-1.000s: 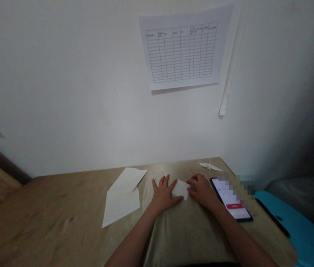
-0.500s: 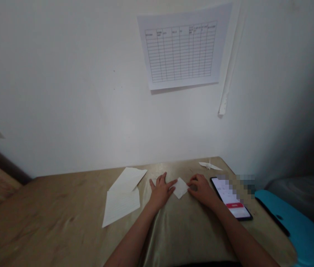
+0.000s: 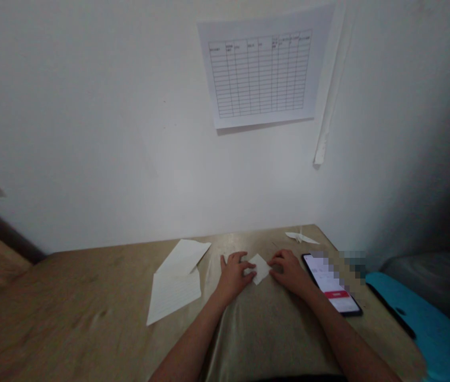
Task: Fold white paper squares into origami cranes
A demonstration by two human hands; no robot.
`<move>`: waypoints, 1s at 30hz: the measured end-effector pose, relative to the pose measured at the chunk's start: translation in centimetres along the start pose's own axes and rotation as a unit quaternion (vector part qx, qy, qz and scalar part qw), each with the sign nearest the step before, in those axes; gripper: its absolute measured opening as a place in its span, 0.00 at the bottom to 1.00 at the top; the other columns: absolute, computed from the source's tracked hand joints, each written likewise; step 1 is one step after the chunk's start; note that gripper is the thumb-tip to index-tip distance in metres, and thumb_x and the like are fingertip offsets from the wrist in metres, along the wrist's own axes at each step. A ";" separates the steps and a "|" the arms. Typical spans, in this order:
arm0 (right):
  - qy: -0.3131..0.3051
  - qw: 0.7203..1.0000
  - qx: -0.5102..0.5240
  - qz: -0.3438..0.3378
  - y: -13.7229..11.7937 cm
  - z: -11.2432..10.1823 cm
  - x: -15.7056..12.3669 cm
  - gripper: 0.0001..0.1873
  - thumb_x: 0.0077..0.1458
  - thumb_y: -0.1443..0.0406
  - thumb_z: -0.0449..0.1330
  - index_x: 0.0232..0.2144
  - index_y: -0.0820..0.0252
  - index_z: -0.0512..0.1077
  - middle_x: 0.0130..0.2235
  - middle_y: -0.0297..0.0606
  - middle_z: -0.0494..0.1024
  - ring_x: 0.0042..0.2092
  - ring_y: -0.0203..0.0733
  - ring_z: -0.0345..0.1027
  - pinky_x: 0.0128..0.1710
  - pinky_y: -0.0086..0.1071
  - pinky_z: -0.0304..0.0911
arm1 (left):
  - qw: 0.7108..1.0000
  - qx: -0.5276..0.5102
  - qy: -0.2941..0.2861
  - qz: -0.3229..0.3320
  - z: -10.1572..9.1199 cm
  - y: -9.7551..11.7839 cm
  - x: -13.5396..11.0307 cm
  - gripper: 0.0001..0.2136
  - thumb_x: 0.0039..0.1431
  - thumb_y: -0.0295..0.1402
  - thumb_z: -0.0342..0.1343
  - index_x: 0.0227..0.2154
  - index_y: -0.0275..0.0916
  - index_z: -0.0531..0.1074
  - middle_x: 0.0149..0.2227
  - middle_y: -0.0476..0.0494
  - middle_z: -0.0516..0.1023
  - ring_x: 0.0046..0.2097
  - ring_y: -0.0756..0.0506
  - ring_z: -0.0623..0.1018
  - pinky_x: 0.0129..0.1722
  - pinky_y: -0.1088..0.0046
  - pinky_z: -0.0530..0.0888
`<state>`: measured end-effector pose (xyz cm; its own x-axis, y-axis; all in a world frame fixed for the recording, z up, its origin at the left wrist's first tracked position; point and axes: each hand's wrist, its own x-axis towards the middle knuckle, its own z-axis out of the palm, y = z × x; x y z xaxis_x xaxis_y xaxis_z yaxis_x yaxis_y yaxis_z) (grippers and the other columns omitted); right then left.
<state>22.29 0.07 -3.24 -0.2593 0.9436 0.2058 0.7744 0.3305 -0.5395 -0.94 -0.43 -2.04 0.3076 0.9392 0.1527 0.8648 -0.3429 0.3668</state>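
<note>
A small white folded piece of paper [image 3: 260, 268], diamond-shaped, lies on the cloth-covered table between both hands. My left hand [image 3: 234, 275] has its thumb and index finger closed on the left corner of that paper, the other fingers bent over the cloth. At the opposite corner, my right hand [image 3: 288, 270] pinches the paper's edge with curled fingers. Left of my left hand lies a larger creased sheet of paper [image 3: 177, 284] with faint lines. A phone [image 3: 338, 292] with a lit screen rests just right of my right hand.
A folded paper crane-like shape [image 3: 302, 237] sits near the table's far right corner. The brown tablecloth [image 3: 89, 313] has a shiny crease down the middle. A printed table sheet [image 3: 262, 74] is stuck on the wall behind. A blue chair-like object [image 3: 420, 323] stands at the right.
My left hand's fingers have drawn in from a spread position, and its thumb and index finger now close at the paper's left corner. My right hand has barely moved.
</note>
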 end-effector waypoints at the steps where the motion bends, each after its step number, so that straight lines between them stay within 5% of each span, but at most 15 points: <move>1: -0.002 1.000 0.000 0.001 0.0 0.0 0.0 0.13 0.54 0.64 0.62 0.43 0.55 0.79 0.49 0.42 0.73 0.55 0.46 0.63 0.58 0.38 0.57 | 1.000 0.000 0.000 -0.004 0.0 0.1 -0.1 0.12 0.58 0.44 0.63 0.45 0.55 0.79 0.64 0.45 0.68 0.65 0.37 0.64 0.65 0.33 0.44; 7: -0.013 1.000 -0.001 0.009 0.0 -0.2 0.0 0.14 0.54 0.64 0.62 0.44 0.54 0.79 0.50 0.41 0.73 0.55 0.47 0.63 0.59 0.39 0.57 | 1.000 0.005 0.002 0.007 0.1 0.9 -0.4 0.24 0.47 0.53 0.68 0.46 0.50 0.77 0.65 0.41 0.65 0.66 0.33 0.62 0.65 0.31 0.38; 20: 0.004 1.000 0.023 -0.003 0.1 -0.3 0.2 0.16 0.54 0.72 0.55 0.39 0.56 0.79 0.46 0.41 0.75 0.52 0.44 0.65 0.55 0.37 0.59 | 1.000 0.019 0.015 0.015 0.2 1.8 -0.6 0.23 0.49 0.52 0.67 0.45 0.45 0.77 0.63 0.39 0.69 0.65 0.33 0.64 0.65 0.30 0.35; 30: 0.006 0.999 0.031 -0.002 0.4 0.0 0.4 0.11 0.53 0.71 0.58 0.37 0.57 0.78 0.45 0.41 0.74 0.52 0.45 0.64 0.56 0.37 0.58 | 0.999 0.006 0.035 0.022 0.9 1.4 -0.5 0.17 0.54 0.45 0.65 0.44 0.44 0.76 0.62 0.39 0.70 0.64 0.35 0.66 0.65 0.31 0.38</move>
<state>22.51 0.55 -3.39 -0.2555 0.9419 0.2180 0.7358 0.3357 -0.5881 0.49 -1.41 -2.38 0.3173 0.9196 0.2315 0.8557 -0.3829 0.3482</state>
